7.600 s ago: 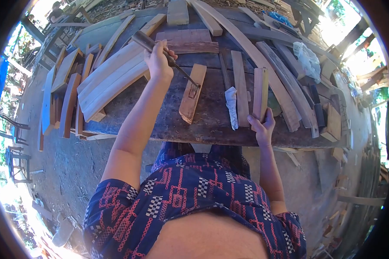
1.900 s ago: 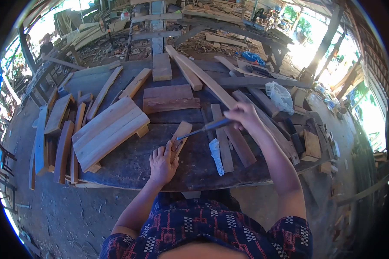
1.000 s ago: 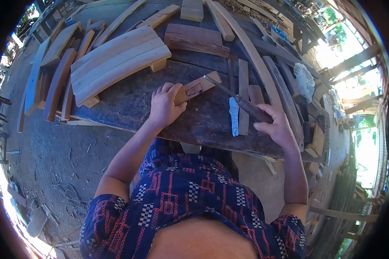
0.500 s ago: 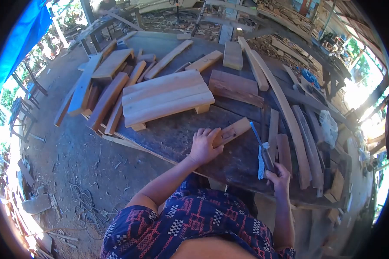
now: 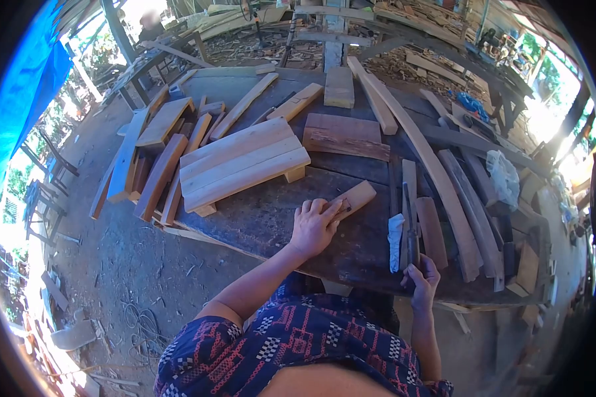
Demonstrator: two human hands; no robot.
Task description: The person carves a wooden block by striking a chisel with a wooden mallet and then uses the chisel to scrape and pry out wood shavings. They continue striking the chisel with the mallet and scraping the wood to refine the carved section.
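Note:
My left hand (image 5: 312, 228) is closed round the near end of a short wooden block (image 5: 359, 194) on the dark workbench (image 5: 351, 248). Dark marks or a cut show on the block by my fingertips. Off to the right, my right hand (image 5: 423, 281) grips the handle of a chisel (image 5: 412, 246), whose thin blade points away from me. The chisel is apart from the block. Close to its left side lies a crumpled white cloth or paper (image 5: 395, 242). A reddish wooden piece (image 5: 431, 231) is just right of the chisel.
A low slatted wooden bench (image 5: 242, 162) stands beyond my left hand. Behind the block sits a thick brown block (image 5: 346, 135). Long curved boards (image 5: 417, 139) line the right side, with a plastic bag (image 5: 502, 178). Stacked timber (image 5: 162, 175) covers the left edge.
The chisel has swung away from the block's end and now points straight ahead. My left hand still holds the block, and covers more of its marks. The whole view has shifted slightly.

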